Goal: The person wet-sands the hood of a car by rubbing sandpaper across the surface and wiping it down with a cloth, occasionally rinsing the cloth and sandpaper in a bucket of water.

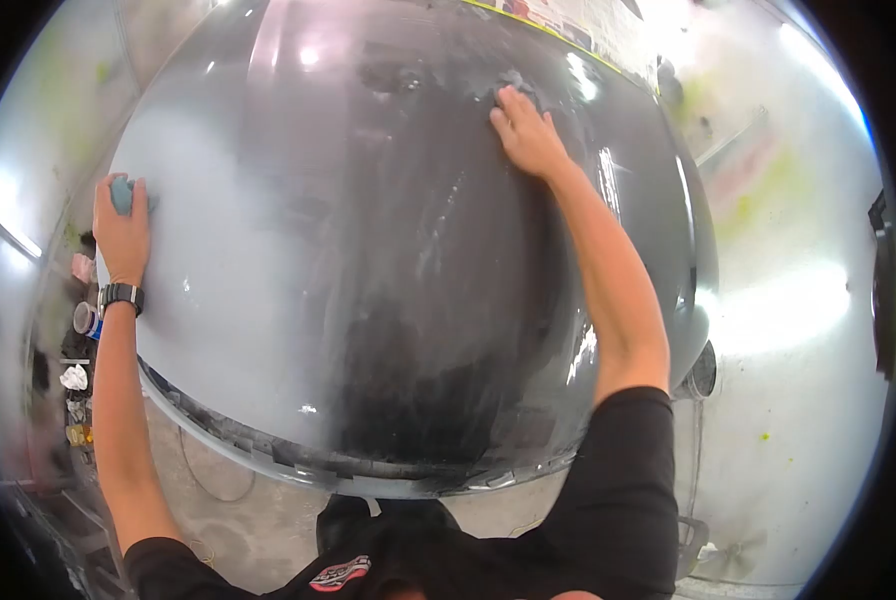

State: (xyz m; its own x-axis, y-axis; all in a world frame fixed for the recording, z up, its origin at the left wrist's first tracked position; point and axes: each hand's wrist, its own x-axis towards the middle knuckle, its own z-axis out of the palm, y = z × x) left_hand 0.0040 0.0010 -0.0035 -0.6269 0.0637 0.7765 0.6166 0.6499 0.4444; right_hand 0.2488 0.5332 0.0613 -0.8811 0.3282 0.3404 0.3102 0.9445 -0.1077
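A large car hood fills the middle, pale grey on its left and glossy dark on its right. At the hood's left edge my left hand, with a black watch on the wrist, is closed around a blue-green sponge-like block. My right hand lies on the dark upper part of the hood, fingers stretched out. A greyish smear shows just past its fingertips; whether something thin is under the palm, I cannot tell. Wet-looking streaks and spots mark the dark surface.
Masking paper edged with yellow-green tape covers the area behind the hood. Left of the car stand a small can and a crumpled white wad. Paint-speckled pale walls rise at both sides. A hose lies on the concrete floor.
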